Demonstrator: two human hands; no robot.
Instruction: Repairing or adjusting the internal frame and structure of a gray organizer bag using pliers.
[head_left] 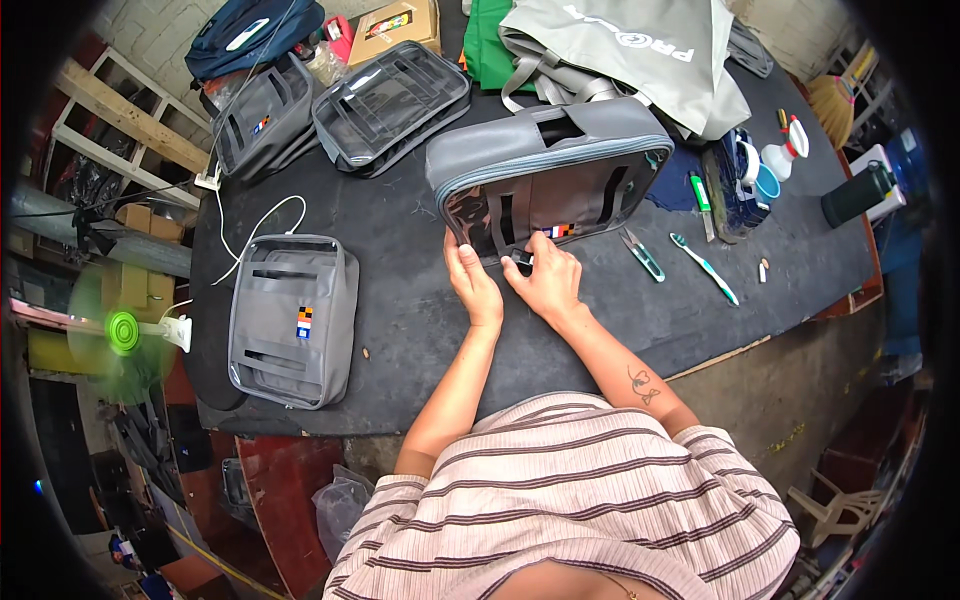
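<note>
A grey zippered bag (pixel 590 190) with a clear panel, dark strap slots and a small coloured patch stands upright in front of me. My left hand (pixel 474 285) holds its lower left corner, the thumb on the front and the fingers along the side. Against the bag's lower front, my right hand (pixel 548 275) is closed with its fingers bent. A small black object (pixel 521 258) shows between its thumb and forefinger; its kind is not clear. To the right on the table lie thread snips (pixel 644 257) with green handles and a teal-and-white toothbrush (pixel 706 268).
A similar grey bag (pixel 290 340) lies at left, with two more (pixel 395 105) farther back. A large grey tote bag (pixel 620 50) sits behind. At right are a green utility knife (pixel 702 205), a spray bottle (pixel 783 150) and a dark tumbler (pixel 855 195). A green fan (pixel 122 333) stands beyond the left edge.
</note>
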